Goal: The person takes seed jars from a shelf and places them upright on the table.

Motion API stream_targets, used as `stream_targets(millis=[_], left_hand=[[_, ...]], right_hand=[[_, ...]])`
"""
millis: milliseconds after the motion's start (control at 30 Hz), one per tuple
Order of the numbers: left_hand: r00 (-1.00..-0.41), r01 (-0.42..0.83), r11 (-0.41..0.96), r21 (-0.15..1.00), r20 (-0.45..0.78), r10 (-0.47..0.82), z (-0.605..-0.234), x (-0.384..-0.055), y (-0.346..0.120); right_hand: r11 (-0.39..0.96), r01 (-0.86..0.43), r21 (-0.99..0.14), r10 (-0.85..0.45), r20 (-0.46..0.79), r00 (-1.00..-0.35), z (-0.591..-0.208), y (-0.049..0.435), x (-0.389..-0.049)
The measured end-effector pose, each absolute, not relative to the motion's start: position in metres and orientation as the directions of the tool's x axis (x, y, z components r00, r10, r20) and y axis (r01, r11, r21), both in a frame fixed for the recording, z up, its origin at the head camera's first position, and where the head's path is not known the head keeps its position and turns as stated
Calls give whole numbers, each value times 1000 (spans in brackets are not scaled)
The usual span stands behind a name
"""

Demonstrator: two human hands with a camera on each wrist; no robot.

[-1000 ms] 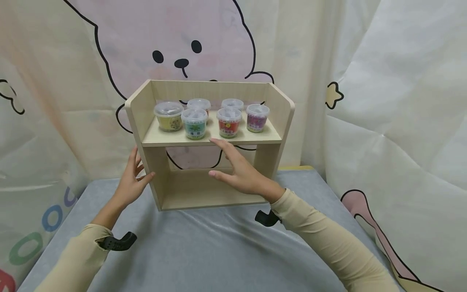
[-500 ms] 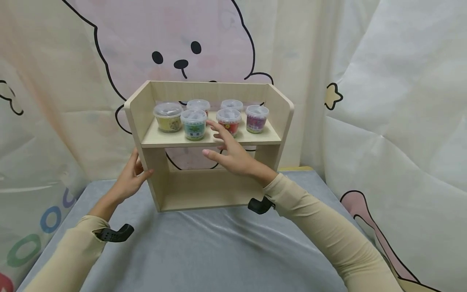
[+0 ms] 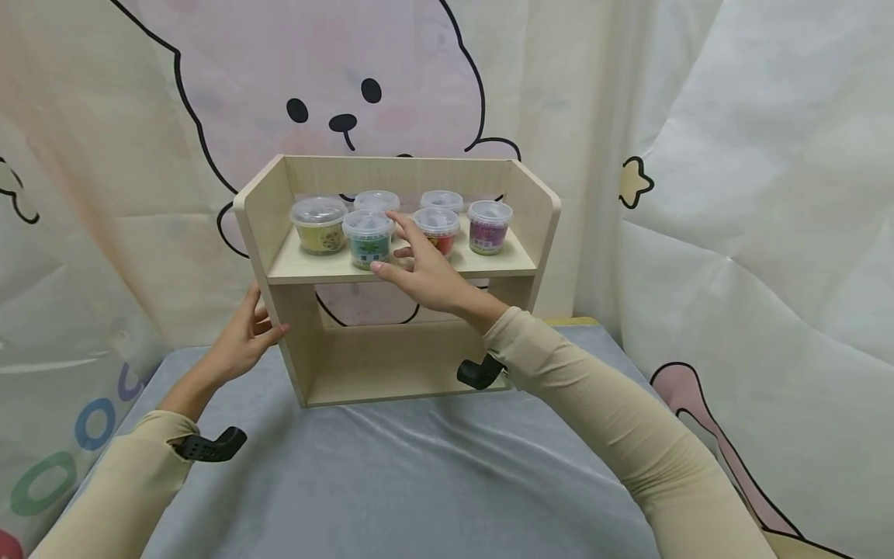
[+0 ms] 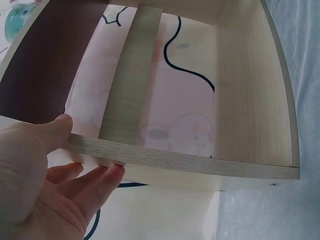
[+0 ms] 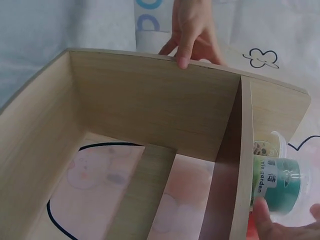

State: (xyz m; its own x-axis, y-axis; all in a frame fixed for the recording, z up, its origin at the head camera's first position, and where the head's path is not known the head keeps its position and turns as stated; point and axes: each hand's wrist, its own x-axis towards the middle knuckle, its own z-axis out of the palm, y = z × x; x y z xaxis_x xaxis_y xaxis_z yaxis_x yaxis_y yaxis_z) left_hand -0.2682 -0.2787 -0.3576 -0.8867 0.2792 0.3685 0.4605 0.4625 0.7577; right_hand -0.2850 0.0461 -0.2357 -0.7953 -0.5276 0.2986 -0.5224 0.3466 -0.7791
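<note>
A pale wooden shelf (image 3: pixel 419 380) stands with several lidded plastic cups on its upper board. My left hand (image 3: pixel 240 334) holds the shelf's left side panel (image 4: pixel 175 162), thumb at the front edge and fingers on the outer face. My right hand (image 3: pixel 429 276) is at the teal cup (image 3: pixel 368 247), its thumb low by the cup's front and its index finger near the lid. In the right wrist view the thumb overlaps the label of the teal cup (image 5: pixel 285 185). A red cup (image 3: pixel 441 225) is partly hidden behind the right hand.
A yellow cup (image 3: pixel 319 233) is left of the teal one, and a purple cup (image 3: pixel 487 233) is at the right. Two more lidded cups stand behind. A grey-blue cloth (image 3: pixel 391 481) covers the table. Printed curtains (image 3: pixel 754 233) hang around it.
My right hand has moved left and up from the shelf's front edge to the teal cup. The left hand has closed in on the side panel, and the cups stay in place.
</note>
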Motion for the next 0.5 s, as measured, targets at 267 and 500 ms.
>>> stream_targets(millis=[267, 500], left_hand=[[-886, 461, 461, 759, 361, 291, -355, -270, -279], [-894, 445, 469, 763, 343, 289, -354, -267, -280]], right_hand=[[363, -427, -828, -471, 232, -851, -224, 27, -293], [351, -396, -848, -452, 217, -865, -225, 17, -301]])
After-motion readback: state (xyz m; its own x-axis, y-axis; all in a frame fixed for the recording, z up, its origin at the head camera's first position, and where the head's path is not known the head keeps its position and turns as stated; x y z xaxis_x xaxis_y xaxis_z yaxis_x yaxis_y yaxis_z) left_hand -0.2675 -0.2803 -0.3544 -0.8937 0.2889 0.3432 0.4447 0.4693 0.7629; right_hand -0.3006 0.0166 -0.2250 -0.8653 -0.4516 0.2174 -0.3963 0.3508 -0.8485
